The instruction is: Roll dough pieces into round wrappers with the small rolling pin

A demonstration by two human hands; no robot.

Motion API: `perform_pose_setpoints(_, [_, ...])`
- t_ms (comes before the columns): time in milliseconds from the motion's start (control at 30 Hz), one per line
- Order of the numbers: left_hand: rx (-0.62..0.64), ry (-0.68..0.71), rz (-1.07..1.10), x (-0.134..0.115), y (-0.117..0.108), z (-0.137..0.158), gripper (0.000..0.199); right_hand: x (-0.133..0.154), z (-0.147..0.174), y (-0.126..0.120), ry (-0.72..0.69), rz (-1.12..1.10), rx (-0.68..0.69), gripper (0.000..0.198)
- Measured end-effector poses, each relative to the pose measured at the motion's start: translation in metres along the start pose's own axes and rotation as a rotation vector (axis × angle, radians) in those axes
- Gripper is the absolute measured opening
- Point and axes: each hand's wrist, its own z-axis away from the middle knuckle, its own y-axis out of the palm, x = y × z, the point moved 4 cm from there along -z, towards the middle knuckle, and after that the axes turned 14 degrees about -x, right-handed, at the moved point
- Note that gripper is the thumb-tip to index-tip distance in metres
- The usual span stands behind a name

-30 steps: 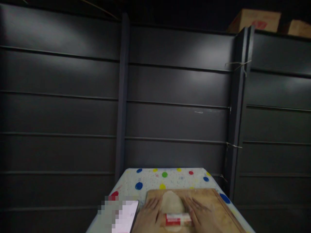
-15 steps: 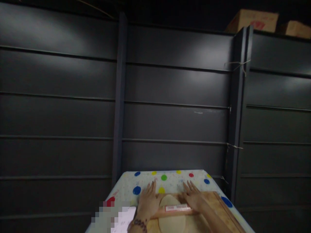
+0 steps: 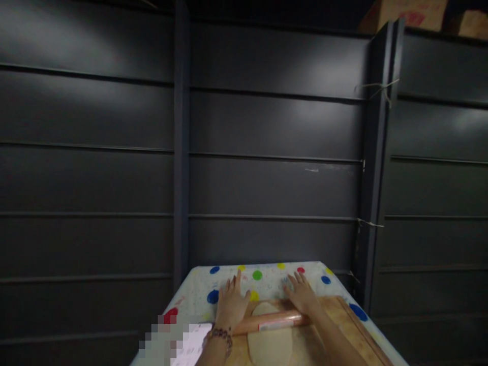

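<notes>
A wooden rolling pin (image 3: 251, 324) with a printed label lies across a flat oval sheet of dough (image 3: 270, 348) on a wooden board (image 3: 339, 317). My left hand (image 3: 232, 305) rests over the pin's left end, fingers stretched forward and spread, a beaded bracelet on the wrist. Over the pin's right end lies my right hand (image 3: 302, 296), its fingers also extended. Both palms or wrists press on the pin rather than wrapping around it; the exact contact underneath is hidden.
A white tablecloth (image 3: 198, 282) with coloured dots covers the table. Left of the board lies a bright phone-like screen (image 3: 190, 345), partly blurred out. Behind the table rises a dark panelled wall (image 3: 274, 188), with cardboard boxes (image 3: 423, 15) above it at the right.
The rolling pin has turned, so its label now faces another way. Both hands have slid slightly forward over it, with the left fingers spreading. The camera view has tilted a little.
</notes>
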Motion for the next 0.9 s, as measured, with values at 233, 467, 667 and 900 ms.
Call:
perform_pose_setpoints(233, [0.087, 0.098, 0.021, -0.005, -0.004, 0.009, 0.068, 0.005, 0.017, 0.001, -0.163, -0.017, 0.033, 0.044])
perform_pose_setpoints(467, [0.205, 0.185, 0.041, -0.012, -0.015, 0.046, 0.068, 0.013, 0.058, -0.019, -0.311, -0.045, 0.064, 0.046])
perform_pose_setpoints(667, [0.086, 0.316, 0.026, -0.025, -0.045, 0.081, 0.058, 0.03, 0.097, -0.05, -0.244, -0.046, 0.038, 0.053])
perform_pose_setpoints(900, [0.061, 0.261, 0.045, -0.019, -0.053, 0.106, 0.064, 0.032, 0.128, -0.057, -0.135, -0.155, -0.077, 0.053])
